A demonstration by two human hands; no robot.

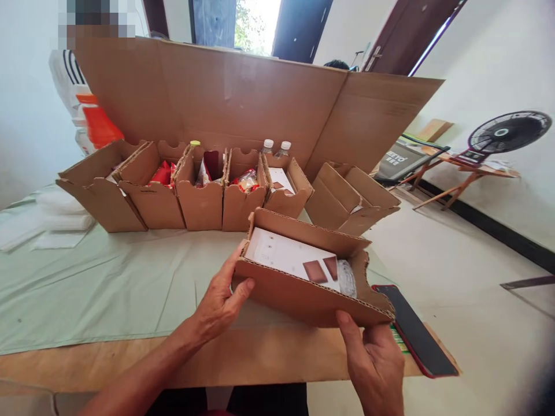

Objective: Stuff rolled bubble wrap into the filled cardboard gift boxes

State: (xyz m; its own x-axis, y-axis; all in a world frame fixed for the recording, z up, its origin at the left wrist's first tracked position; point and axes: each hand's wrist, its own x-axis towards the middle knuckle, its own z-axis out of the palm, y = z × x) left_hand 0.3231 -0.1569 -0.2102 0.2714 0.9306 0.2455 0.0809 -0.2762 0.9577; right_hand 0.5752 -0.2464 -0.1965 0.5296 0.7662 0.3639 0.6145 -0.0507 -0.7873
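I hold an open cardboard box (303, 294) just above the table's front edge. My left hand (219, 300) grips its left end, thumb on the front wall. My right hand (375, 361) holds the box's right bottom corner from below. Inside lies a white card (281, 254) with two brown rectangles and a clear wrapped item (347, 277) at the right end.
A row of open cardboard boxes (199, 196) with red packets and bottles (275, 147) stands behind, before a tall cardboard sheet (243, 98). A phone (414, 332) lies at the table's right edge. Another person (82, 86) stands back left. A fan (507, 133) sits at the right.
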